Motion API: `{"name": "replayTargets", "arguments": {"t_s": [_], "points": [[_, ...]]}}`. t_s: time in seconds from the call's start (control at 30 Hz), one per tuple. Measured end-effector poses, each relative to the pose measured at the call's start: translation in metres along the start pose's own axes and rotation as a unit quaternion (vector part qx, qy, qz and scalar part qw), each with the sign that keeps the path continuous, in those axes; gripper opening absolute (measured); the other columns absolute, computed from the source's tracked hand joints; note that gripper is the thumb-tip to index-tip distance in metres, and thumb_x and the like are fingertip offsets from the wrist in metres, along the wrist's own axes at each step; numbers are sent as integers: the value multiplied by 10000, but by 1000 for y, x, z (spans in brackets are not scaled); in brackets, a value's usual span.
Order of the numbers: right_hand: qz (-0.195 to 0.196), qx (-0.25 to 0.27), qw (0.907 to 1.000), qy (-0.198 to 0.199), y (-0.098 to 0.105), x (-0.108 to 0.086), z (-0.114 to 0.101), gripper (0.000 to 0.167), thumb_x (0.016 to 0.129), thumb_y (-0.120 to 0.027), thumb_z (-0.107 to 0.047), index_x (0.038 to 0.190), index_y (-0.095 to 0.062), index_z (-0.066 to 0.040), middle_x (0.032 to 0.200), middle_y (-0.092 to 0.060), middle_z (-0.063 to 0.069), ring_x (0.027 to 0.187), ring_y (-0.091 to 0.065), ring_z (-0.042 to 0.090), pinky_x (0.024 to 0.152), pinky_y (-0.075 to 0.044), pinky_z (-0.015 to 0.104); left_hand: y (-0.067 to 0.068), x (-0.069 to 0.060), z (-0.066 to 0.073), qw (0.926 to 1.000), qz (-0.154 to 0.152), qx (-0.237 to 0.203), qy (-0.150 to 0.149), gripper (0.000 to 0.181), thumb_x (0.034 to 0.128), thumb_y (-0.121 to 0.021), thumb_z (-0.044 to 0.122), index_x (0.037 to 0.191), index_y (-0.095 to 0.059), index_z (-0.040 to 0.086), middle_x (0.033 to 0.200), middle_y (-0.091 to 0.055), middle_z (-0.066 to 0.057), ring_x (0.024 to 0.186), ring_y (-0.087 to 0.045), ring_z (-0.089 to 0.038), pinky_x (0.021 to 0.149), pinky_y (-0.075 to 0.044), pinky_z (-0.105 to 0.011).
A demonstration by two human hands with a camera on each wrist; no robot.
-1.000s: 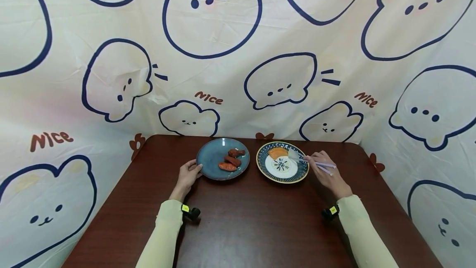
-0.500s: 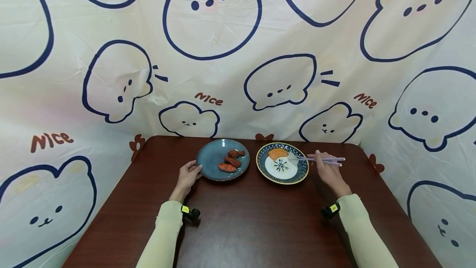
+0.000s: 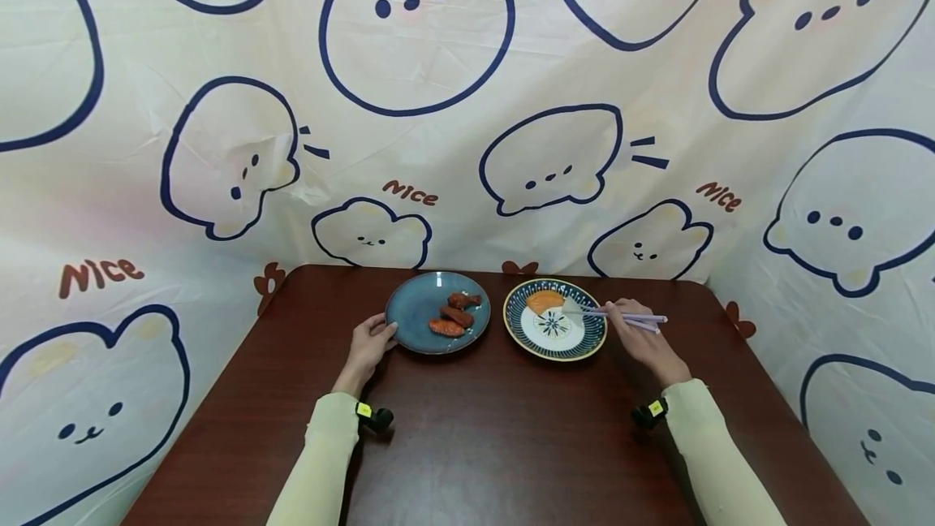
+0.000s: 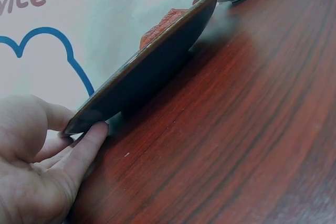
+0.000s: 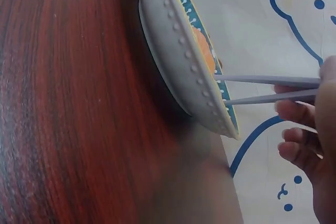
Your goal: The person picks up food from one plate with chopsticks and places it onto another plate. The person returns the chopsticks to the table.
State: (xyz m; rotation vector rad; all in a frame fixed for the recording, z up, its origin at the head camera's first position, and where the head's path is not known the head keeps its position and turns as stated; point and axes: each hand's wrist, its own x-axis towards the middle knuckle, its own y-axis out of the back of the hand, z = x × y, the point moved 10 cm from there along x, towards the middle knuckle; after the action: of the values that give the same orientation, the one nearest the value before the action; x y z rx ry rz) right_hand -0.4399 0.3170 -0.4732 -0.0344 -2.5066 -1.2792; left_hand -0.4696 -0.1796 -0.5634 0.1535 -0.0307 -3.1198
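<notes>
My left hand (image 3: 371, 347) pinches the left rim of a round blue plate (image 3: 409, 307); in the left wrist view a digit shows under the rim (image 4: 94, 116). Several reddish-brown pieces of food (image 3: 447, 327), one shaped like a drumstick, lie on the plate's right half. To its right is a patterned plate (image 3: 555, 343) with a yellow edge. My right hand (image 3: 643, 343) holds pale purple chopsticks (image 3: 635, 316), which reach over its right rim. Their tips are close to an orange piece of food (image 3: 544, 301); whether they touch it, I cannot tell.
Both plates stand near the back edge of a dark brown wooden table (image 3: 504, 445). Behind and beside it hangs a pale cloth (image 3: 453, 144) with blue cartoon outlines. Each wrist wears a small black camera.
The rear ends of the chopsticks swung up and outward, then came partly back, and the right fingers shifted on them. My left hand, the plates and the food appear unmoved.
</notes>
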Motion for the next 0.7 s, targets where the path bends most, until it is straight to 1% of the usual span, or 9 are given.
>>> {"name": "replayTargets", "arguments": {"t_s": [0.07,0.13,0.23,0.27,0.33,0.4,0.57,0.63,0.7], "points": [[-13,-68,9995,292,0,1,-10,490,1113,-412,-352,1038,-765,-21,910,-671,92,864,-569,238,773,-491,381,0,0,0,10000,-3,-2,2,510,1076,-529,117,1531,-367,-50,1473,-470,-308,1325,-527,-435,1052,-555,-405],[11,-199,9979,622,0,1,-21,441,1110,-436,-283,1019,-774,-13,840,-665,62,808,-546,197,719,-482,338,0,0,0,10000,1,-10,1,502,1076,-528,115,1526,-375,-48,1462,-479,-309,1318,-533,-432,1053,-554,-411],[72,-380,9928,1135,-1,2,-36,389,1099,-453,-166,1025,-800,-5,789,-690,67,762,-539,165,675,-497,319,0,0,0,10000,23,-10,4,494,1075,-528,110,1521,-385,-46,1452,-491,-306,1311,-540,-427,1047,-559,-406],[102,-423,9914,1231,-1,2,-39,376,1092,-459,-142,1035,-801,2,789,-697,71,758,-538,157,672,-503,316,0,0,-1,10000,24,2,7,493,1075,-528,109,1521,-385,-47,1452,-491,-307,1309,-542,-426,1039,-564,-398],[184,-545,9899,1299,-1,1,-41,365,1086,-466,-129,1045,-800,11,783,-696,71,746,-532,146,662,-504,315,0,0,-1,10000,27,28,25,496,1074,-529,106,1522,-382,-49,1458,-486,-308,1310,-542,-424,1027,-571,-383],[273,-555,9897,1292,-1,0,-41,362,1083,-470,-128,1042,-799,18,781,-698,73,742,-532,144,660,-497,320,0,0,-1,10000,28,48,40,499,1075,-527,104,1525,-378,-50,1466,-480,-309,1312,-541,-425,1020,-576,-374],[487,-366,9901,1264,4,-1,-40,388,1088,-453,-132,1023,-796,38,746,-674,74,746,-547,177,651,-463,331,1,0,-1,10000,30,41,57,500,1076,-523,102,1529,-373,-46,1472,-476,-306,1314,-539,-429,1027,-572,-380],[508,-313,9912,1182,5,-1,-38,418,1098,-435,-163,1031,-796,35,751,-671,85,752,-546,193,652,-451,334,1,0,-1,10000,29,23,56,500,1076,-524,103,1529,-374,-44,1470,-477,-305,1314,-539,-430,1033,-568,-388],[483,-244,9930,1048,5,-1,-36,445,1107,-420,-204,1049,-794,29,810,-698,105,777,-557,208,672,-451,343,1,0,-1,10000,32,3,53,499,1075,-525,104,1529,-376,-43,1469,-478,-304,1315,-538,-430,1040,-563,-395]]}}
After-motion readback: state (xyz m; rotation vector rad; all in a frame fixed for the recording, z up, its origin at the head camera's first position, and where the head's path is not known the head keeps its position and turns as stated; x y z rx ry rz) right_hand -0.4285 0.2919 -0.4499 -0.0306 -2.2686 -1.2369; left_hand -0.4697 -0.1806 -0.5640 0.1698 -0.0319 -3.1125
